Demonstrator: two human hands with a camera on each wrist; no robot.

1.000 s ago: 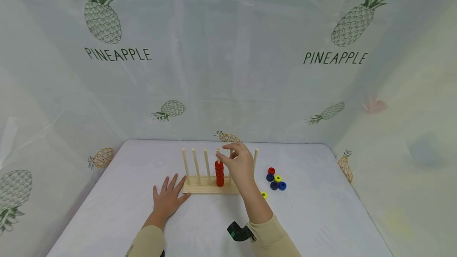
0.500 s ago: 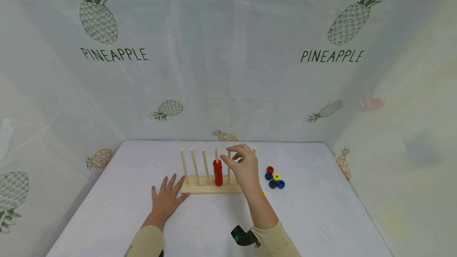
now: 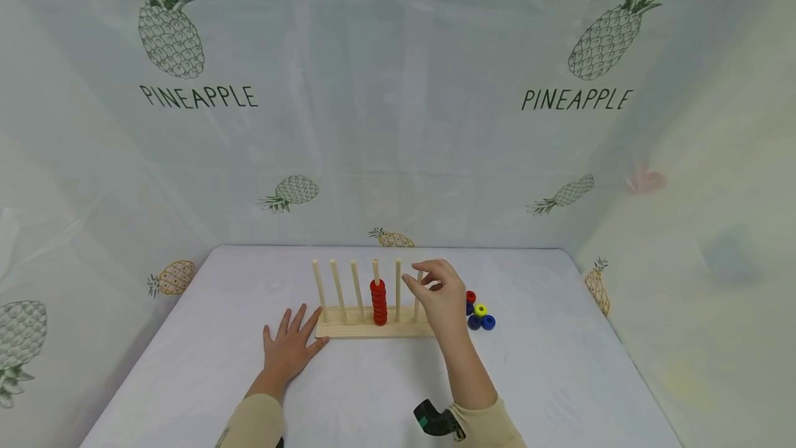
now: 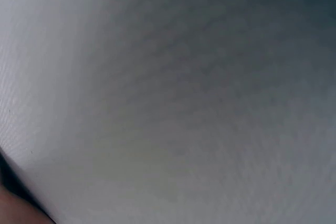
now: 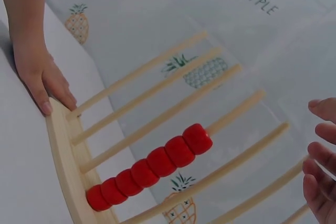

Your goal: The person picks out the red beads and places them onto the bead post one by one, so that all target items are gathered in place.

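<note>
A wooden peg rack (image 3: 354, 330) with several upright pegs stands on the table. One middle peg carries a stack of red beads (image 3: 378, 303), seen large in the right wrist view as well. My left hand (image 3: 290, 351) lies with fingers spread, thumb and fingertips at the left end of the rack's base. My right hand (image 3: 444, 303) hovers in front of the rack's right-hand pegs, fingers loosely bent and thumb apart from the fingertips, holding nothing. In the right wrist view, its fingers (image 5: 323, 158) show at the right edge.
Right of the rack lie loose beads: a red one (image 3: 470, 296), a yellow one (image 3: 480, 310), a blue one (image 3: 488, 322) and dark blue ones (image 3: 475, 322), partly behind my right hand. A pineapple-printed sheet (image 3: 398, 123) hangs behind the white table (image 3: 528, 379).
My right hand has moved right, away from the top of the red stack toward the right-hand pegs. The yellow bead near my wrist is now hidden. My left hand has stayed put.
</note>
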